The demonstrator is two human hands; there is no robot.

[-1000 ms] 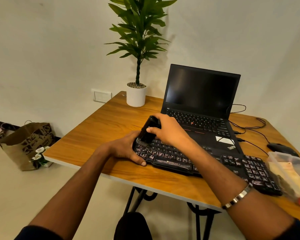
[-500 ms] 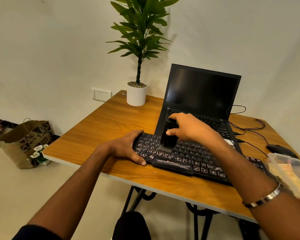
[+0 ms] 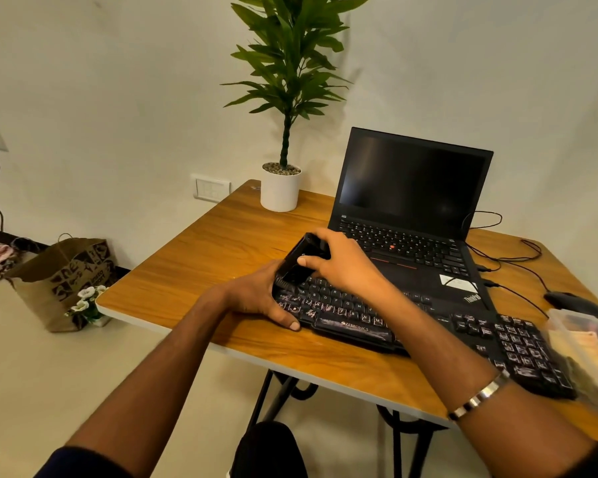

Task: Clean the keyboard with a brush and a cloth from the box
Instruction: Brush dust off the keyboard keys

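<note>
Brush (image 3: 299, 262) in right hand (image 3: 342, 267), over keyboard (image 3: 359, 322)

glossy wood-grain table (image 3: 201, 263), matt black keyboard (image 3: 518, 346)

Your black keyboard (image 3: 428, 326) lies flat along the counter's near edge, its key legends worn. Your black brush (image 3: 299, 258) stands tilted over its left end, bristles down on the keys. Your clear box (image 3: 587, 343) sits at its right end; contents blurred.
</note>
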